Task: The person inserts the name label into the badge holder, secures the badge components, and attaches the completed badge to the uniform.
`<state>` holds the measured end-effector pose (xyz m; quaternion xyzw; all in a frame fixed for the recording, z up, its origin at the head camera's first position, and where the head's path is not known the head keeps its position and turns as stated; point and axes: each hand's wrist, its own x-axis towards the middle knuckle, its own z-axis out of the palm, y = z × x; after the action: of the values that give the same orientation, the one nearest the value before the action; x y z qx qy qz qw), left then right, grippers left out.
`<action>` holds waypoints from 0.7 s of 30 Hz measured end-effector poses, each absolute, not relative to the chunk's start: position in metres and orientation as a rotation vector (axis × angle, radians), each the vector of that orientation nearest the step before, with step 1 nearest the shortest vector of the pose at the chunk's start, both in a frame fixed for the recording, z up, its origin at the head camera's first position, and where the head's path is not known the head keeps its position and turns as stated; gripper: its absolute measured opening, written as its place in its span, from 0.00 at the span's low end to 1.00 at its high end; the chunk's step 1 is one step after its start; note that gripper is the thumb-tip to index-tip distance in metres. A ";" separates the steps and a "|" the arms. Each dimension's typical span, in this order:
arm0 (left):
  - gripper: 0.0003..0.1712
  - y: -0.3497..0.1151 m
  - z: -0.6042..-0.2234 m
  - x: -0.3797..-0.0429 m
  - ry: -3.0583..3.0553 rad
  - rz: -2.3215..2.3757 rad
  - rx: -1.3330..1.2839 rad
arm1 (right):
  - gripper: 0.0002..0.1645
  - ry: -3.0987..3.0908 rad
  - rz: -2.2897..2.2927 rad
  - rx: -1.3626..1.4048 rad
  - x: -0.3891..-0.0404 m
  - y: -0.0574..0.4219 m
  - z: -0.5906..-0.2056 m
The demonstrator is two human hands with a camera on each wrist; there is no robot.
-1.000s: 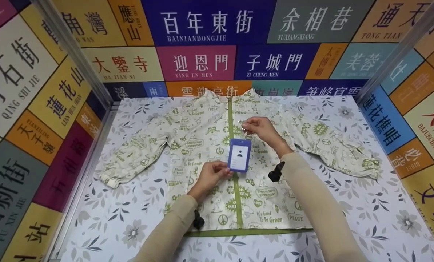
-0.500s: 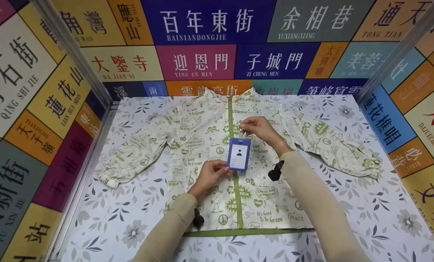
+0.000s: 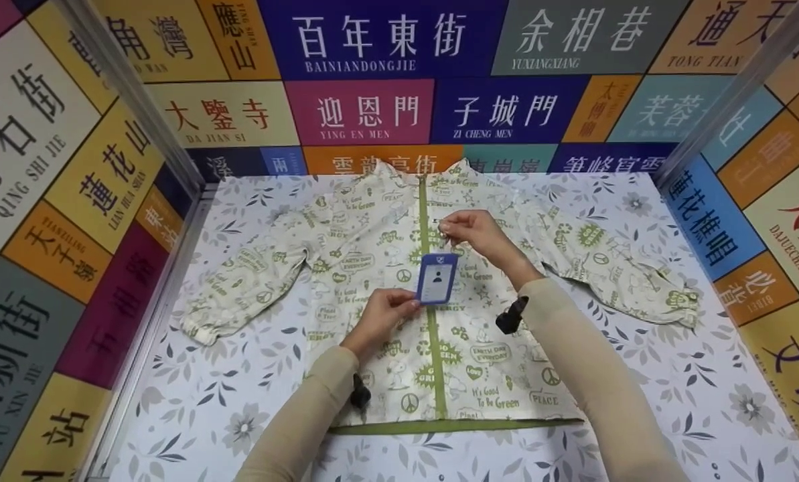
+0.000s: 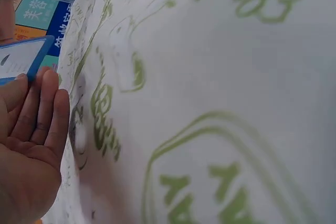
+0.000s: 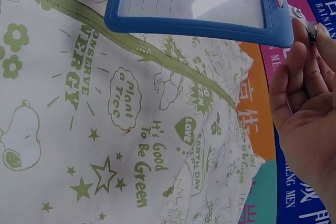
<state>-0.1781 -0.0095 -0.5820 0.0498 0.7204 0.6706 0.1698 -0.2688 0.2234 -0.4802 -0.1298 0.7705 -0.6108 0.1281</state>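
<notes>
A blue badge holder (image 3: pixel 437 278) with a white card inside is held up over the jacket's green zipper. My left hand (image 3: pixel 384 320) pinches its lower left corner between thumb and fingers, as the left wrist view also shows on the blue frame (image 4: pixel 34 66). At the top, my right hand (image 3: pixel 476 235) pinches a small metal clip (image 5: pixel 311 31) joined to the holder's slot by a short strap. Beneath both hands a white jacket (image 3: pixel 359 294) with green print lies spread out, front up, sleeves out to the sides.
The jacket lies on a table (image 3: pixel 238 388) covered in white leaf-and-flower cloth. Colourful panels with Chinese lettering (image 3: pixel 379 47) wall in the back and both sides. Metal corner posts (image 3: pixel 131 87) stand where the panels meet.
The badge holder has risen slightly and tilted, its lower end moving up with my left hand. My right hand stays near the same spot, still pinching the clip.
</notes>
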 end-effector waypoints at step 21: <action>0.19 0.002 -0.509 -0.222 2.388 1.866 0.481 | 0.10 2.185 -1.856 -0.461 -0.257 0.200 -0.450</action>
<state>-0.2218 0.0023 -0.5093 0.1566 0.7778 0.6076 0.0365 -0.2573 0.1999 -0.4500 -0.1576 0.7471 -0.6347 0.1187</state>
